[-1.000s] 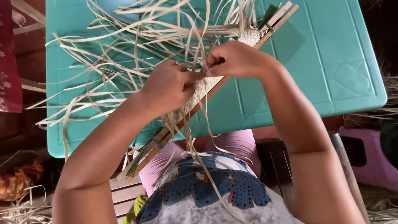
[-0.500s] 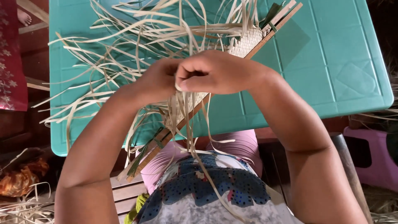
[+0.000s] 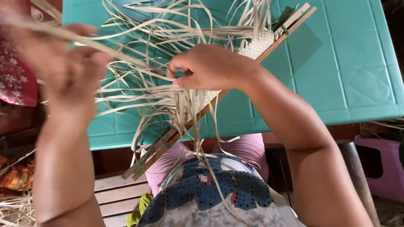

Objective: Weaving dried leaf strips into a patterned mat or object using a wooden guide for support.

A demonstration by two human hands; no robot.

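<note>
A narrow woven band of pale leaf strips [image 3: 256, 44] lies along a long wooden slat [image 3: 168, 138] that runs slantwise across the teal table [image 3: 349, 75]. Many loose pale strips [image 3: 139, 38] fan out from the band. My right hand [image 3: 206, 67] rests on the weave near its middle, fingers pinched on strips. My left hand [image 3: 63, 59] is raised out to the left, blurred, drawing one long strip [image 3: 109, 48] away from the weave.
The slat's near end overhangs the table edge above my lap. A pink stool [image 3: 378, 164] stands at the right, wooden planks [image 3: 113, 193] lie below left, and loose straw [image 3: 17, 206] and a patterned red cloth [image 3: 17, 80] are at the left.
My left hand has left the weave and swung up and out to the left, pulling a long strip. My right hand has shifted left along the band.
</note>
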